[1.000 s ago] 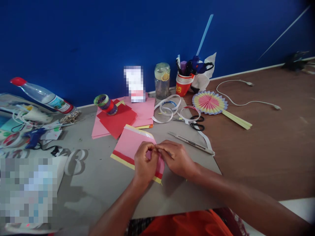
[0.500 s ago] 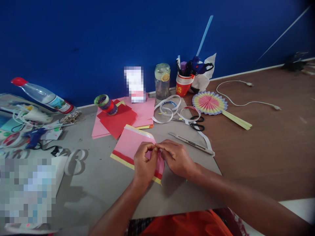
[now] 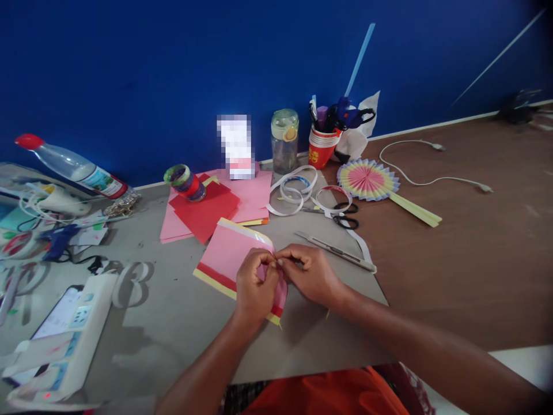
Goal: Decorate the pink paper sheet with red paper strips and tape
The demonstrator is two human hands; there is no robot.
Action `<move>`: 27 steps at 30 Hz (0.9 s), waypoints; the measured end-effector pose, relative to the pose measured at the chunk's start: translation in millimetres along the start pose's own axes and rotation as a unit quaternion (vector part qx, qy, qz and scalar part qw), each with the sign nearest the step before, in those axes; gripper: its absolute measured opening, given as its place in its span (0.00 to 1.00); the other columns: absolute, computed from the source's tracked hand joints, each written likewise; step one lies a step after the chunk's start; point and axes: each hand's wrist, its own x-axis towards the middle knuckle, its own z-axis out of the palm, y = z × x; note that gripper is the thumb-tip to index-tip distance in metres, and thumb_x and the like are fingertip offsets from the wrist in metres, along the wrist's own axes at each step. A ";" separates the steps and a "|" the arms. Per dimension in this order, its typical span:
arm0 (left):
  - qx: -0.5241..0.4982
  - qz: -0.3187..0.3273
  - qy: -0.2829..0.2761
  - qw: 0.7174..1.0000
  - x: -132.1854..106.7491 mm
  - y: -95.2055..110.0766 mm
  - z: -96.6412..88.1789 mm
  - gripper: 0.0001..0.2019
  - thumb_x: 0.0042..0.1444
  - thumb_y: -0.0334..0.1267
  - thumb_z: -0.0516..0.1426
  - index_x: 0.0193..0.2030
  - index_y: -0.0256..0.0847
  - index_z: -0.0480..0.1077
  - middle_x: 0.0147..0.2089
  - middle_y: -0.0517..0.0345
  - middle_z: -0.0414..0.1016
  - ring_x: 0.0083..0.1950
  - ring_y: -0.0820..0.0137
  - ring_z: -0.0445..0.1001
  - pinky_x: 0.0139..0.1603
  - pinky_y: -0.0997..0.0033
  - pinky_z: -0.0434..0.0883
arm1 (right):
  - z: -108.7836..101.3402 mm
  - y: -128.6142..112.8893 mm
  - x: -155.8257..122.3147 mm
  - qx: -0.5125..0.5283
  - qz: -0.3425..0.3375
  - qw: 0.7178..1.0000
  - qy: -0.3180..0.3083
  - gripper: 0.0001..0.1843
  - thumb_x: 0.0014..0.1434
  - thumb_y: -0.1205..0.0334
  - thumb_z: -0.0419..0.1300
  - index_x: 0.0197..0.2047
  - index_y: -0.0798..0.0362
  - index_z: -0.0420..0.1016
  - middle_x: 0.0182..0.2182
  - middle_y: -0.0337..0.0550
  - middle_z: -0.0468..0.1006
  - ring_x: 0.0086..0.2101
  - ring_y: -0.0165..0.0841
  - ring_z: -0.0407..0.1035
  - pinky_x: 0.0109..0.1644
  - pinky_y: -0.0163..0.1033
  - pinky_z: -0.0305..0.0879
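Note:
A sheet of pink paper [image 3: 227, 246] lies tilted on the grey mat, with a red band and a yellow edge along its near side. A pale, shiny strip [image 3: 246, 229] runs along its far edge. My left hand [image 3: 258, 282] rests over the paper's right part, thumb and forefinger pinched at its right edge, which curls up a little. My right hand [image 3: 309, 274] meets it there, its thumb and fingertips pressed together against the left fingertips. Whatever small piece lies between the right fingertips is hidden.
Beyond the hands lie a utility knife [image 3: 334, 252], scissors [image 3: 345, 222], tape rolls [image 3: 334, 199] and red paper [image 3: 205, 210]. A paper fan [image 3: 367, 180] sits to the right. At left are a power strip [image 3: 84, 328], a glue gun [image 3: 60, 241] and a bottle [image 3: 82, 170].
Both hands stay pinched together at the paper's right edge, with only a slight shift of the fingers. The paper has hardly moved.

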 end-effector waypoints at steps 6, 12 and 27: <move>0.027 0.035 0.001 0.999 0.0 0.2 0.9 0.05 0.53 0.28 0.51 0.30 0.41 0.65 0.32 0.59 0.69 0.36 0.70 0.69 0.39 0.71 0.68 | -1.0 -1.6 0.1 -0.036 -0.003 0.999 0.007 0.11 0.53 0.71 0.55 0.32 0.54 0.79 0.26 0.39 0.78 0.26 0.28 0.70 0.31 0.31 0.64; 0.035 0.030 -0.001 0.999 -0.7 -0.1 2.0 0.06 0.52 0.27 0.51 0.29 0.41 0.64 0.32 0.59 0.69 0.35 0.70 0.69 0.39 0.71 0.68 | -1.4 -1.4 0.2 -0.033 0.007 0.999 0.005 0.11 0.52 0.71 0.54 0.31 0.54 0.79 0.26 0.39 0.79 0.26 0.28 0.70 0.31 0.31 0.63; -0.002 -0.036 0.007 0.999 0.7 4.1 -0.5 0.04 0.53 0.30 0.53 0.29 0.40 0.66 0.30 0.61 0.69 0.32 0.73 0.69 0.36 0.74 0.67 | -2.0 -4.5 4.0 0.149 0.147 0.977 -0.033 0.11 0.50 0.67 0.53 0.30 0.56 0.77 0.18 0.36 0.73 0.20 0.26 0.66 0.26 0.31 0.62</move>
